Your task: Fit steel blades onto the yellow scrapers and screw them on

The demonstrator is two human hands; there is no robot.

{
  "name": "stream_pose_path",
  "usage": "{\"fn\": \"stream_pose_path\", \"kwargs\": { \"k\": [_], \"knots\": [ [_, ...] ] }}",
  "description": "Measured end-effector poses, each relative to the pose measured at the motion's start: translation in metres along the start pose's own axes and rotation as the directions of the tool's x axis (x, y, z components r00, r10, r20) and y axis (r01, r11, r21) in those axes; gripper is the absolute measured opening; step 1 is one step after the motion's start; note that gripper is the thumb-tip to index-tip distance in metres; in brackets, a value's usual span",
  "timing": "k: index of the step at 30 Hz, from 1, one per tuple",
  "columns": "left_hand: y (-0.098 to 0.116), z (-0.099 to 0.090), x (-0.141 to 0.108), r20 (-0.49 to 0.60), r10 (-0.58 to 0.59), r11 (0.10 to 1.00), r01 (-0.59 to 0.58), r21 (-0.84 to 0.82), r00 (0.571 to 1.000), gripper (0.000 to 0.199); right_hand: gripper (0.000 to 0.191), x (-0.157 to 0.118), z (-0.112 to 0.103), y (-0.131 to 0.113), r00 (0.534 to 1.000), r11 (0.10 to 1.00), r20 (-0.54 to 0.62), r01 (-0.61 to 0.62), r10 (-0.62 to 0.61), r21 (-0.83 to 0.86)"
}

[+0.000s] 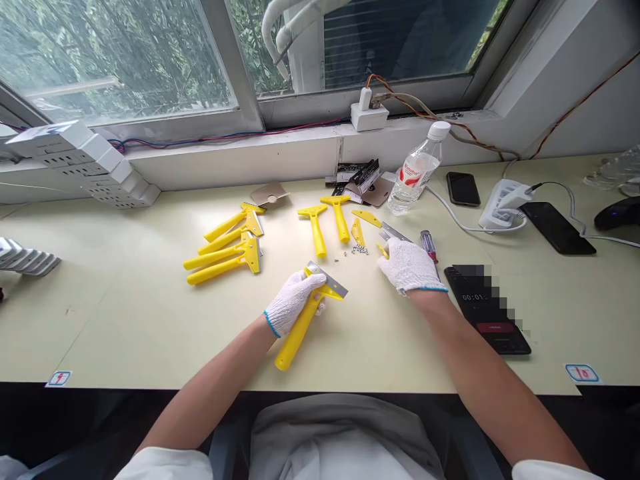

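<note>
Two grips: left hand (291, 303) around scraper (296, 333) (desk edge (165, 388) near), right hand (411, 267) on blade (395, 233)

left hand (293, 303) in white knit glove (295, 300) w/ blue cuff (271, 325) is closed firmly round sth. right hand (410, 267), same glove, is turned palm down, fingers (393, 257) bent fwd. left forearm (215, 380) & right forearm (480, 360) are bare, both reach fwd & slightly inward.
</note>
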State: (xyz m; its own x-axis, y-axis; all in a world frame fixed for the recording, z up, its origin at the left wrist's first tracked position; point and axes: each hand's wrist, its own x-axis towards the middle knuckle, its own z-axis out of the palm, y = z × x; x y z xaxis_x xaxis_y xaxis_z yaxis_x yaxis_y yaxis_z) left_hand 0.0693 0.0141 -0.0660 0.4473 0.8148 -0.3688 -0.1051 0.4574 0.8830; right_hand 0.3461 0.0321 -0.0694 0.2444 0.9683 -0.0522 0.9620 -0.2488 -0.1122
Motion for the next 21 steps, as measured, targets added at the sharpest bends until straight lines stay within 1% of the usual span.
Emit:
{"fn": "stream_pose_path", "kwargs": {
  "k": [2,4,6,8,11,15,16,18,20,21],
  "knots": [
    [0.000,0.000,0.000,0.010,0.001,1.000,-0.001,0.000,1.000,0.037,0.023,-0.003,-0.004,0.002,1.000,0.998,-0.015,0.003,-0.002,0.065],
    [0.000,-0.001,0.000,0.028,-0.002,1.000,0.002,-0.003,1.000,0.035,0.021,-0.007,-0.011,0.002,0.998,0.974,-0.067,-0.002,0.018,0.226],
    [-0.001,-0.001,0.000,0.046,-0.006,1.000,0.006,-0.008,0.999,0.034,0.021,-0.012,-0.018,-0.001,0.996,0.917,-0.088,0.017,0.020,0.398],
    [-0.001,-0.002,0.001,0.053,-0.006,1.000,0.007,-0.009,0.999,0.034,0.019,-0.016,-0.022,-0.004,0.998,0.860,-0.064,0.050,-0.020,0.507],
    [-0.001,-0.003,0.000,0.055,-0.007,1.000,0.008,-0.009,0.998,0.033,0.019,-0.022,-0.023,-0.011,0.996,0.822,-0.022,0.083,-0.085,0.564],
    [-0.001,-0.003,-0.001,0.048,-0.033,0.999,0.034,-0.012,0.998,0.034,0.024,-0.029,-0.019,-0.017,0.992,0.742,0.011,0.089,-0.129,0.664],
    [-0.001,-0.002,-0.001,0.042,-0.036,0.999,0.036,-0.005,0.998,0.034,0.025,-0.031,-0.018,-0.019,0.989,0.699,0.016,0.094,-0.149,0.709],
    [-0.001,-0.001,-0.002,0.035,-0.034,0.999,0.033,0.011,0.999,0.033,0.024,-0.035,-0.017,-0.021,0.979,0.576,0.009,0.113,-0.205,0.809],
    [-0.001,0.000,-0.002,0.037,-0.032,0.999,0.031,0.017,0.999,0.033,0.033,-0.039,-0.015,-0.024,0.968,0.459,-0.021,0.137,-0.250,0.878],
    [-0.001,0.001,-0.002,0.037,-0.031,0.999,0.030,0.019,0.999,0.033,0.039,-0.040,-0.014,-0.026,0.965,0.421,-0.034,0.144,-0.258,0.896]
  ]
}}
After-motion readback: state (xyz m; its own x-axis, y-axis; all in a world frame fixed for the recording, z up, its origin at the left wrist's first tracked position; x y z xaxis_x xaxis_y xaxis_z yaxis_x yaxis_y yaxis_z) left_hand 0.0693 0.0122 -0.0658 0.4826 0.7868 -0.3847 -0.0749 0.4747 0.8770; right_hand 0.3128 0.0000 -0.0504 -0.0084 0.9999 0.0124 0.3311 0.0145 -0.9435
